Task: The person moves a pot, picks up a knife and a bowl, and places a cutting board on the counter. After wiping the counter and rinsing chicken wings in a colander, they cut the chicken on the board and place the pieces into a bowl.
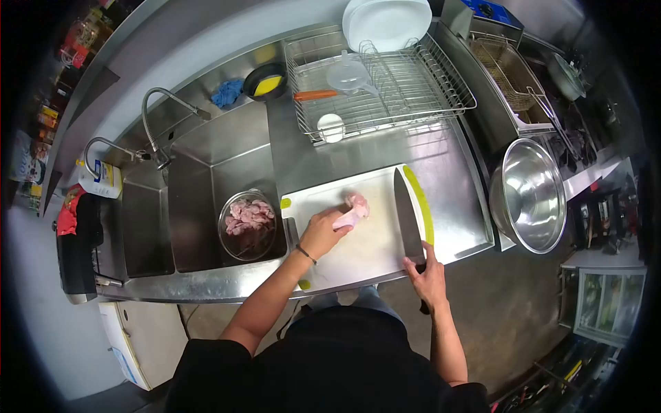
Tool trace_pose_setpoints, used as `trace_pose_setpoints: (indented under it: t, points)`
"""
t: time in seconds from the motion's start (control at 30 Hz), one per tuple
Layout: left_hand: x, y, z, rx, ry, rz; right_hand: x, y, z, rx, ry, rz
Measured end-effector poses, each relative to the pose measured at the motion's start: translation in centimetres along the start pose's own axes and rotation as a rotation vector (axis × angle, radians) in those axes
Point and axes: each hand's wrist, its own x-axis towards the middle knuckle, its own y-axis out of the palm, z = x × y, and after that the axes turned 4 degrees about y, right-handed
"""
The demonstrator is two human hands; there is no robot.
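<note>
Head view: our left hand [322, 234] holds meat [357, 204], our right hand [428, 278] a knife [408, 220]; best grip clear of its edge.

1 head-worn camera looks forward and down at the cutting board [372, 256].

A stainless-steel counter [458, 186], a sink [189, 179] set into its left half, carries a white cutting board [375, 251] with green trim, laid flat by the front edge to the right of the basins. A wire dish rack [413, 100] stands along the back edge, with a black pan [275, 71] just beside its left end. A crumpled blue cloth [227, 93] lies behind the sink, near the back edge.
</note>
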Motion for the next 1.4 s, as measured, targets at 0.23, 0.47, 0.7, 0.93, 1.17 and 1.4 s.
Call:
trace_pose_setpoints:
  t: [0.23,0.47,0.7,0.93,1.17,1.4]
  points:
    - [-1.7,0.1,-1.3,0.117,-0.130,-0.104,-0.5,1.8,0.7,-0.137,-0.340,0.210]
    - [-2.8,0.4,-1.8,0.207,-0.090,-0.098,0.1,0.7,3.0,-0.399,-0.305,0.234]
    - [-3.2,0.5,-0.8,0.259,0.118,-0.026,-0.5,-1.9,5.7,-0.609,-0.322,0.282]
    - [-4.5,1.4,0.4,0.135,0.224,-0.137,1.3,2.9,5.6,-0.613,-0.483,0.246]
    - [-4.5,2.1,0.4,0.019,0.049,-0.278,2.6,7.2,6.9,-0.487,-0.443,0.204]
    - [-4.4,2.7,1.4,0.041,0.053,-0.321,1.7,5.0,6.2,-0.496,-0.361,0.259]
